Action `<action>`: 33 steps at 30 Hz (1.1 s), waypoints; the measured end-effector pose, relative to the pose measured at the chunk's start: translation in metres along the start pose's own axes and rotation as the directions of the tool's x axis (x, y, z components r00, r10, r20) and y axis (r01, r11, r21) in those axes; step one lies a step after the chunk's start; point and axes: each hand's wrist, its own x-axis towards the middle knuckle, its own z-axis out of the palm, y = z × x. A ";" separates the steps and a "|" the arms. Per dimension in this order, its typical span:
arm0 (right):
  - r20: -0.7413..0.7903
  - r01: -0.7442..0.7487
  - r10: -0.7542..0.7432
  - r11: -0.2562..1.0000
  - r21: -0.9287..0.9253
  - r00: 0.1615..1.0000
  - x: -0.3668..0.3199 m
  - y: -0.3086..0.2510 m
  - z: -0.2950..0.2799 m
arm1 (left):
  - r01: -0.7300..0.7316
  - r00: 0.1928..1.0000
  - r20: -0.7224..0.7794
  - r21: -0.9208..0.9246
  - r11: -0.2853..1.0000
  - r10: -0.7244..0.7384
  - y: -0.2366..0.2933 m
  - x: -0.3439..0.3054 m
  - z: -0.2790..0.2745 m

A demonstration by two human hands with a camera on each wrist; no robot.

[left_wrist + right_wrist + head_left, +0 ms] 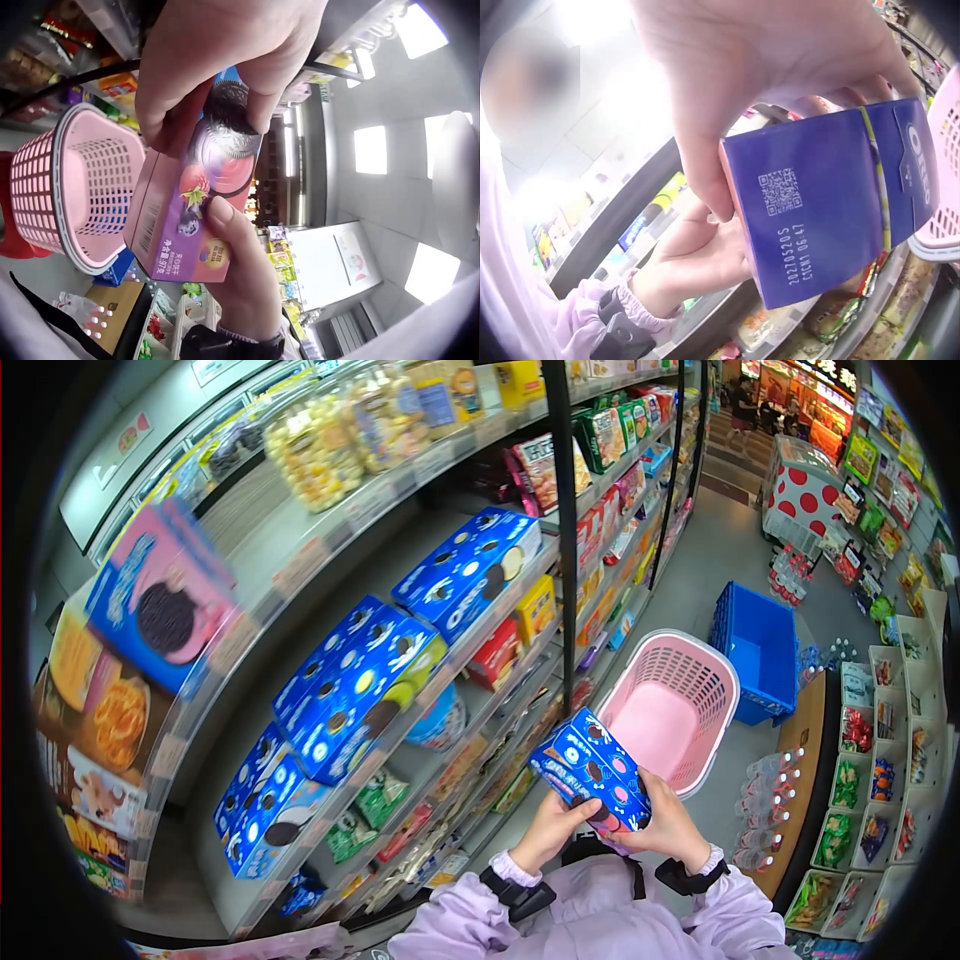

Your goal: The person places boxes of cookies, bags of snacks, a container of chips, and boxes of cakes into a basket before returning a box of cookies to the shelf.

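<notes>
A blue Oreo cookie box [600, 772] is held in front of the chest, above the floor. My left hand [556, 828] grips its near left side, the thumb lying on the face. From the other side my right hand [672, 825] holds it. In the left wrist view the cookie box [187, 217] shows a pink and purple face with berries and a cookie, and the right thumb presses that face. A dark blue end of the cookie box [821, 217] with a square code and printed date faces the right wrist camera.
Ahead stands a pink basket [645, 705], with a blue crate [750, 650] beyond it. Shelves on the left carry more blue Oreo boxes [350, 690] and a pink-blue Oreo box [165, 600]. Bottles [768, 800] and snack bins [850, 790] line the right side.
</notes>
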 end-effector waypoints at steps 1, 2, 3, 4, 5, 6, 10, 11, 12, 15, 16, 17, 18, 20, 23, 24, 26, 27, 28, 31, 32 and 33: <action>0.003 -0.035 0.035 0.999 0.018 0.999 0.007 0.014 -0.006 | 0.058 0.998 0.014 -0.054 0.997 -0.057 -0.005 0.019 0.004; 0.005 -0.069 0.069 0.997 0.036 0.998 0.013 0.031 -0.011 | 0.115 0.993 0.033 -0.107 0.988 -0.113 -0.013 0.039 0.006; 0.051 -0.149 0.145 0.983 0.109 0.988 0.024 0.067 -0.018 | 0.163 0.986 0.058 -0.105 0.981 -0.158 -0.041 0.078 0.001; 0.059 -0.200 0.193 0.971 0.132 0.979 0.027 0.083 -0.021 | 0.201 0.979 0.068 -0.125 0.972 -0.194 -0.048 0.095 0.004; 0.070 -0.248 0.239 0.957 0.154 0.968 0.031 0.096 -0.025 | 0.236 0.971 0.078 -0.144 0.961 -0.227 -0.054 0.110 0.007; 0.083 -0.295 0.284 0.939 0.175 0.955 0.033 0.111 -0.027 | 0.271 0.962 0.086 -0.165 0.948 -0.260 -0.060 0.124 0.010; 0.196 -0.418 0.369 0.791 0.447 0.909 0.050 0.162 -0.030 | 0.384 0.922 0.072 -0.048 0.922 -0.380 -0.085 0.179 0.014; 0.217 -0.445 0.390 0.743 0.500 0.895 0.053 0.179 -0.025 | 0.381 0.924 0.058 -0.058 0.923 -0.378 -0.096 0.190 0.012; 0.257 -0.501 0.432 0.704 0.502 0.864 0.059 0.189 -0.024 | 0.402 0.915 0.019 -0.069 0.913 -0.402 -0.107 0.200 0.010; 0.325 -0.609 0.520 0.603 0.515 0.790 0.074 0.230 -0.008 | 0.377 0.919 -0.077 -0.118 0.919 -0.387 -0.133 0.226 0.007; 0.348 -0.638 0.540 0.574 0.513 0.766 0.079 0.247 0.000 | 0.370 0.914 -0.144 -0.092 0.924 -0.380 -0.145 0.233 0.004; 0.370 -0.665 0.559 0.545 0.511 0.742 0.085 0.261 0.007 | 0.364 0.905 -0.211 -0.065 0.929 -0.369 -0.159 0.240 -0.002; 0.393 -0.691 0.576 0.515 0.506 0.717 0.090 0.279 0.017 | 0.359 0.893 -0.277 -0.039 0.933 -0.355 -0.171 0.246 -0.008; 0.390 -0.738 0.639 0.470 0.483 0.663 0.101 0.305 0.031 | 0.389 0.857 -0.456 0.268 0.882 -0.239 -0.190 0.250 -0.014; 0.327 -0.811 0.766 0.405 0.422 0.553 0.122 0.310 0.048 | 0.393 0.878 -0.468 0.586 0.709 -0.100 -0.224 0.245 -0.042; 0.358 -0.794 0.746 0.366 0.485 0.562 0.126 0.329 0.061 | 0.442 0.876 -0.427 0.528 0.725 -0.223 -0.223 0.241 -0.046; 0.235 -0.740 0.771 0.404 0.538 0.592 0.130 0.371 0.095 | 0.366 0.909 -0.366 0.475 0.800 -0.198 -0.201 0.224 -0.038; 0.179 -0.753 0.794 0.440 0.489 0.580 0.130 0.418 0.126 | 0.337 0.925 -0.321 0.442 0.831 -0.204 -0.190 0.219 -0.036; 0.068 -0.828 0.855 0.474 0.299 0.514 0.137 0.412 0.127 | 0.311 0.938 -0.275 0.406 0.859 -0.209 -0.184 0.215 -0.035; 0.140 -0.865 0.860 0.500 -0.037 0.491 0.160 0.376 0.126 | 0.256 0.961 -0.225 0.505 0.824 -0.161 -0.154 0.207 -0.043; -0.008 -0.894 0.902 0.427 -0.137 0.432 0.159 0.366 0.125 | 0.296 0.942 -0.278 0.416 0.860 -0.190 -0.167 0.204 -0.039; -0.013 -0.913 0.923 0.378 -0.151 0.385 0.161 0.367 0.134 | 0.296 0.943 -0.261 0.376 0.878 -0.206 -0.164 0.201 -0.040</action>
